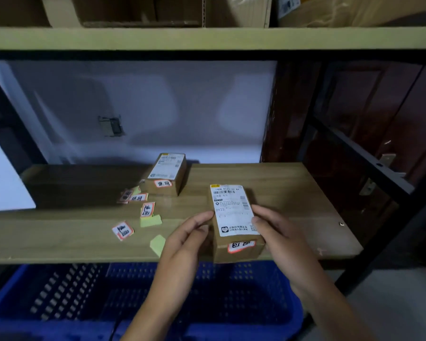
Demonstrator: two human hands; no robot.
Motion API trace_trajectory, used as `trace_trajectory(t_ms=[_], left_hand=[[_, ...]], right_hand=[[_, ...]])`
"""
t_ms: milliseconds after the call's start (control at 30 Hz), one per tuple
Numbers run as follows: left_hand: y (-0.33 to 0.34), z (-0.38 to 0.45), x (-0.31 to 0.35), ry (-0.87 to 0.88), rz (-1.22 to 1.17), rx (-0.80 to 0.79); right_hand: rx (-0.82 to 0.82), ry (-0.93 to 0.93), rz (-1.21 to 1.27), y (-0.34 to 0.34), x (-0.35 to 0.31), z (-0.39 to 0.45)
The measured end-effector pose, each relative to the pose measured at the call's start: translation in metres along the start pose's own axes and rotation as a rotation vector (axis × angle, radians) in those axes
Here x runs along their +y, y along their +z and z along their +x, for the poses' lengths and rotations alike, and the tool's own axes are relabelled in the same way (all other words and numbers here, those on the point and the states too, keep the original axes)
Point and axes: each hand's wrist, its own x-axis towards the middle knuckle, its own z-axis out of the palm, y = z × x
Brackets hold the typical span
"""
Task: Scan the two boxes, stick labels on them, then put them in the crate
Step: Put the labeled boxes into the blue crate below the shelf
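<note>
A small brown cardboard box (234, 217) with a white shipping label on top is clamped between both hands at the wooden shelf's (293, 193) front edge, left hand (185, 239) and right hand (278, 235) pinching opposite sides. Beyond the grip sits a second brown box (166, 173); loose red-edged stickers (146, 209) lie left. Below waits a blue plastic crate (84, 291).

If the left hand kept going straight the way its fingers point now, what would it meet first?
The left hand points up-right at the held box; its fingertips already seem to touch that box's left edge, so it meets the box first. Depth is uncertain.
</note>
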Motion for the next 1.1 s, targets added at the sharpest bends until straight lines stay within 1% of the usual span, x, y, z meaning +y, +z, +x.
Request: trace_trajectory(t_ms=[267, 400, 567, 700, 900, 1100], left_hand=[[-0.011, -0.063, -0.012, 0.004, 0.038, 0.041], [-0.021, -0.09, -0.018, -0.004, 0.036, 0.024], [-0.043, -0.118, -0.027, -0.033, 0.051, -0.02], [-0.058, -0.136, -0.035, -0.063, 0.062, -0.029], [-0.068, -0.141, -0.042, -0.136, 0.075, -0.041], [-0.065, -0.111, -0.051, -0.255, 0.103, -0.039]], right_hand=[[-0.01, 0.009, -0.031, 0.003, 0.016, -0.055], [0.013, 0.025, -0.032, 0.011, 0.023, -0.085], [0.096, 0.076, -0.003, 0.025, 0.027, -0.117], [0.107, 0.112, -0.01, 0.039, 0.039, -0.134], [0.092, 0.174, -0.033, 0.05, 0.05, -0.137], [0.038, 0.263, -0.046, 0.055, 0.052, -0.109]])
